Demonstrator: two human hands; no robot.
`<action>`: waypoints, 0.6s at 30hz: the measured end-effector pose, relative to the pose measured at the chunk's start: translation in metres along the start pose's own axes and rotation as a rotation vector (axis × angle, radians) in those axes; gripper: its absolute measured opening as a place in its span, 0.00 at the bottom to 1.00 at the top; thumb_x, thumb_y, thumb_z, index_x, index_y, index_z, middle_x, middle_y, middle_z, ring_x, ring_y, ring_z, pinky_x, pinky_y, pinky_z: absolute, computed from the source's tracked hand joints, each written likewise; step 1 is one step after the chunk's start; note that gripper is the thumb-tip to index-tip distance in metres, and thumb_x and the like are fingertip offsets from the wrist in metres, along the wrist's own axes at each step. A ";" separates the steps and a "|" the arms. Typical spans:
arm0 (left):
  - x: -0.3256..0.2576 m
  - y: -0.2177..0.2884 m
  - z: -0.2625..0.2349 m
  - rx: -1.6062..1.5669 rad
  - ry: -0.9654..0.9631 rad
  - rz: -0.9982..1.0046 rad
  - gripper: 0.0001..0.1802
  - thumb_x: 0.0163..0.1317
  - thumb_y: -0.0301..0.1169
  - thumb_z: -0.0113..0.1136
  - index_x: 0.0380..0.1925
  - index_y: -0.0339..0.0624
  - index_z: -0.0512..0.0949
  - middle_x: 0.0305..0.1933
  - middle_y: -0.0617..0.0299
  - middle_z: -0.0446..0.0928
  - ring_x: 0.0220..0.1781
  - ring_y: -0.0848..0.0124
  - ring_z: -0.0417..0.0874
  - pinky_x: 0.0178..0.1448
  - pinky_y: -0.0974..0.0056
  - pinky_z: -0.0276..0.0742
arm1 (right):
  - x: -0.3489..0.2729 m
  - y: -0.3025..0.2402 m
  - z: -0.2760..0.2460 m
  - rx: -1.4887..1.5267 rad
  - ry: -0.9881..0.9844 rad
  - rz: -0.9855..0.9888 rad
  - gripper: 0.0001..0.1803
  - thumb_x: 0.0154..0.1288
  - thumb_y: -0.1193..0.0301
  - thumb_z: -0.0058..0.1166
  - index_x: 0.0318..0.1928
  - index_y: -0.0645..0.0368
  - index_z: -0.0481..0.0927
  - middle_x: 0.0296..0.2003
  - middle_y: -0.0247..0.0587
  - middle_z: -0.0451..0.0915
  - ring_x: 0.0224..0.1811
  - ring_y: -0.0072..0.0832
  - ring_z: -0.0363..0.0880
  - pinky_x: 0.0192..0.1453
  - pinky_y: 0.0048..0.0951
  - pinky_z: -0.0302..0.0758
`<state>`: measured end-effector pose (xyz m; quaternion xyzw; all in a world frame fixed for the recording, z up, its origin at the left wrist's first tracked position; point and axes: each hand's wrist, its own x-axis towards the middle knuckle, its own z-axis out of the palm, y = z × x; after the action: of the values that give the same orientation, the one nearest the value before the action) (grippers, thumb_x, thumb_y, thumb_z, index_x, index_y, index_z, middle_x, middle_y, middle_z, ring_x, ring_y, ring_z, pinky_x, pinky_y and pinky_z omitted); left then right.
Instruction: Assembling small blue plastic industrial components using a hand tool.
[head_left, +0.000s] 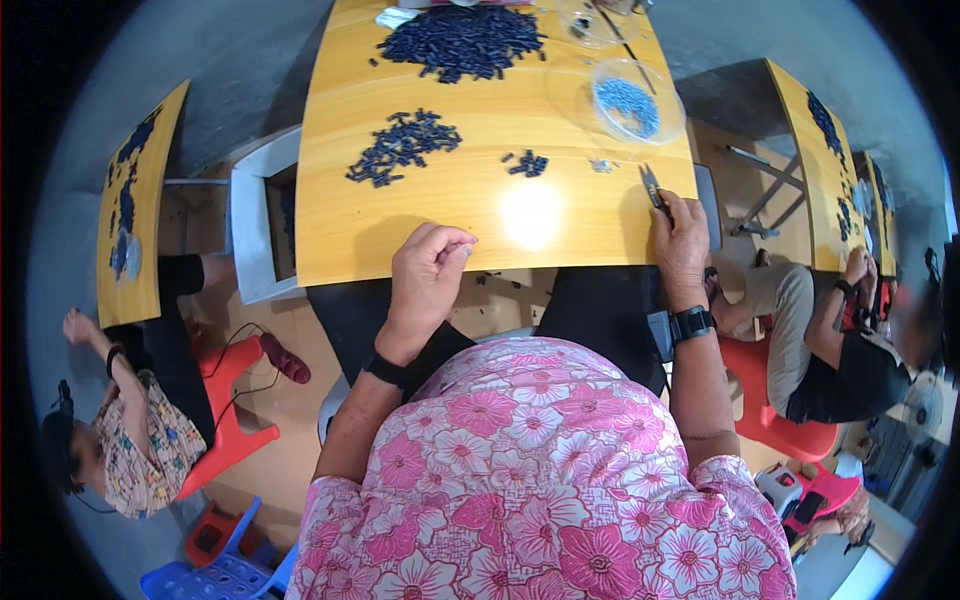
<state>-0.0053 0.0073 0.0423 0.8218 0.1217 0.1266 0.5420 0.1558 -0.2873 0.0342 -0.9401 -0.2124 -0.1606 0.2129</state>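
Note:
At the table's right front edge, my right hand (683, 238) is closed round a small pair of snips (651, 186), whose pointed blades face away from me. My left hand (430, 272) is raised at the front edge with thumb and fingertips pinched together. Whatever lies in that pinch is too small to make out. Beyond the hands, a few small black pieces (526, 164) lie mid-table. To their left spreads a looser pile of black pieces (405, 146). Some tiny silvery bits (602, 165) rest near the snips.
A large heap of black pieces (462, 42) covers the far end of the yellow table (330, 235). At the right, a clear round tub (668, 115) holds small blue parts (628, 107). Another clear container (590, 25) stands behind it. Other people sit at tables on both sides.

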 end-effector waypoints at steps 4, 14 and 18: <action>0.010 -0.004 -0.009 0.073 0.067 0.101 0.02 0.58 0.21 0.59 0.30 0.35 0.79 0.27 0.63 0.73 0.27 0.76 0.72 0.33 0.71 0.69 | 0.013 -0.006 0.005 -0.051 0.001 0.036 0.13 0.59 0.72 0.54 0.45 0.57 0.79 0.38 0.51 0.76 0.41 0.48 0.73 0.48 0.44 0.71; 0.012 -0.027 -0.011 0.009 0.160 0.023 0.03 0.55 0.21 0.60 0.30 0.38 0.79 0.28 0.60 0.75 0.26 0.72 0.78 0.32 0.69 0.74 | 0.033 -0.118 0.034 0.479 -0.103 -0.284 0.11 0.54 0.79 0.58 0.40 0.58 0.80 0.38 0.48 0.76 0.41 0.45 0.75 0.45 0.39 0.73; 0.012 -0.027 -0.011 -0.006 0.131 -0.010 0.04 0.55 0.21 0.61 0.31 0.39 0.80 0.29 0.60 0.76 0.27 0.72 0.79 0.32 0.70 0.75 | 0.054 -0.145 0.063 0.456 -0.190 -0.323 0.11 0.54 0.80 0.55 0.39 0.57 0.81 0.38 0.45 0.77 0.42 0.44 0.76 0.45 0.35 0.74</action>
<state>0.0007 0.0308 0.0223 0.8094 0.1605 0.1779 0.5361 0.1479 -0.1206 0.0497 -0.8328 -0.4087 -0.0518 0.3697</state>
